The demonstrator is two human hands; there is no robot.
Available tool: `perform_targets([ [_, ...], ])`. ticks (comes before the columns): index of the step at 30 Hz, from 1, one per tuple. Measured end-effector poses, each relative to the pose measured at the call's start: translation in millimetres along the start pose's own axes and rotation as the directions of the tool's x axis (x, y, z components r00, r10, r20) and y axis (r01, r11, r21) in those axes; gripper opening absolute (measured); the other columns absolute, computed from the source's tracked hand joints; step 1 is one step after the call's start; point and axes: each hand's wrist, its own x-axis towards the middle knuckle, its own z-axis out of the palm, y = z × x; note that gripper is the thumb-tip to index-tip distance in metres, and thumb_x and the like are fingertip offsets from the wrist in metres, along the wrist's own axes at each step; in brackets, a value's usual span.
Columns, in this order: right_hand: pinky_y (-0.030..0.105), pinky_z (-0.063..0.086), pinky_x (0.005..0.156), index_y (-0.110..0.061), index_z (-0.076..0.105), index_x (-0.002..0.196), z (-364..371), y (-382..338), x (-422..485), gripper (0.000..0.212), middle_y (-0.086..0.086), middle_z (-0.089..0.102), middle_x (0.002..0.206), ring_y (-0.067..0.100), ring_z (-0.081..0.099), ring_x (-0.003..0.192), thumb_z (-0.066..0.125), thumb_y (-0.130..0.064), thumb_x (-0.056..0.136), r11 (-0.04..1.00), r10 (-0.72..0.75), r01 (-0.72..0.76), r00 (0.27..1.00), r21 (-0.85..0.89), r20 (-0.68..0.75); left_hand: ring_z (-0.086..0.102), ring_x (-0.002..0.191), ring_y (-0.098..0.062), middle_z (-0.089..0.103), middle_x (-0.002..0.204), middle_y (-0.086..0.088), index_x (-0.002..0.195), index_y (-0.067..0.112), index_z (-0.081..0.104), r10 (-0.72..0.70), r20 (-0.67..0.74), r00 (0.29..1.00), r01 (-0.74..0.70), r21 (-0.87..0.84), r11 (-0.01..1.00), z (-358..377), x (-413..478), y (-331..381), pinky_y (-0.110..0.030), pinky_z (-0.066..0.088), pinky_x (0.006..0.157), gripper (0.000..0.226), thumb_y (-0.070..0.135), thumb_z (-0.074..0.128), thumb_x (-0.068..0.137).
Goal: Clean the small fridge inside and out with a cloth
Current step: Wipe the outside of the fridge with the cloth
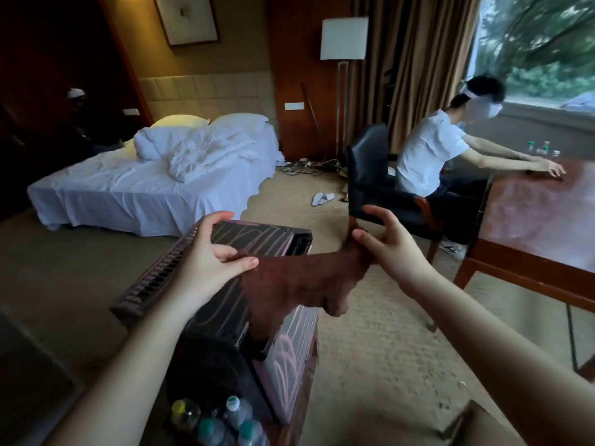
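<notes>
A small dark fridge [257, 239] with pale scribbled lines stands on the carpet below me, its black grille along the left side. Above its top hangs a brown cloth [296, 281], stretched between both hands and sagging in the middle. My left hand [209, 255] pinches the cloth's left corner between thumb and fingers. My right hand [386, 243] pinches the right corner, its other fingers spread. The cloth's lower edge drapes over the fridge's front right corner.
Several plastic bottles [222, 420] stand at the fridge's near end. A white bed [145, 181] lies far left. A person in a white shirt [431, 156] sits on a dark chair [370, 181] at a red-brown wooden table [541, 226] to the right. Carpet lies between fridge and table.
</notes>
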Motion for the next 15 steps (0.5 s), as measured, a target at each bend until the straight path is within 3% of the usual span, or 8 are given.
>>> perform_targets([
  [2,0.034,0.052,0.074,-0.037,0.05,0.122,-7,5,12,0.044,0.015,0.068,0.077,0.023,0.064,0.074,0.071,-0.024,0.086,0.999,-0.032,0.032,0.997,0.009,0.074,0.065,0.066,-0.005,0.069,0.064,0.006,0.109,0.044,0.054,0.047,-0.056,0.997,-0.046,0.027,0.999,14,1,3,-0.014,0.05,0.074,0.062,0.001,0.079,0.072],
  [4,0.03,0.05,0.073,-0.027,0.057,0.117,-11,5,21,0.043,0.005,0.064,0.08,0.015,0.06,0.076,0.076,-0.016,0.081,0.995,-0.097,0.087,0.969,0.052,0.228,0.064,0.071,0.004,0.07,0.07,0.017,0.097,0.031,0.066,0.089,-0.055,0.994,-0.083,0.099,0.992,22,4,8,-0.006,0.045,0.074,0.042,-0.003,0.075,0.075],
  [6,0.027,0.049,0.08,-0.029,0.06,0.109,-12,7,33,0.048,-0.002,0.063,0.096,0.009,0.059,0.088,0.084,-0.014,0.071,0.969,-0.144,0.206,0.917,-0.133,0.372,0.065,0.077,0.002,0.071,0.078,0.015,0.089,0.03,0.069,0.096,-0.035,0.995,-0.088,0.179,0.98,25,10,8,-0.009,0.046,0.077,0.037,-0.004,0.075,0.075],
  [9,0.024,0.044,0.087,-0.029,0.059,0.113,-3,19,54,0.054,-0.001,0.055,0.108,0.013,0.053,0.099,0.08,-0.01,0.067,0.779,-0.155,0.402,0.868,-0.482,0.473,0.064,0.078,-0.013,0.069,0.086,0.01,0.094,0.033,0.07,0.082,-0.005,0.997,-0.075,0.36,0.93,27,24,0,-0.026,0.051,0.079,0.041,0.001,0.08,0.07],
  [12,0.029,0.046,0.087,-0.024,0.063,0.114,12,29,71,0.044,0.0,0.056,0.104,0.019,0.057,0.098,0.074,-0.011,0.074,0.675,-0.184,0.473,0.851,-0.566,0.491,0.06,0.079,-0.016,0.064,0.089,0.002,0.093,0.018,0.074,0.154,-0.007,0.988,-0.125,0.548,0.827,26,41,-8,-0.026,0.046,0.076,0.025,0.004,0.078,0.073],
  [15,0.028,0.046,0.082,-0.022,0.072,0.102,22,34,90,0.027,0.0,0.056,0.094,0.02,0.059,0.091,0.076,-0.017,0.077,0.676,-0.216,0.449,0.879,-0.584,0.426,0.057,0.081,-0.014,0.057,0.09,0.001,0.089,0.013,0.073,0.217,-0.031,0.976,-0.159,0.581,0.798,15,61,-21,-0.017,0.039,0.074,0.013,0.006,0.074,0.079],
])
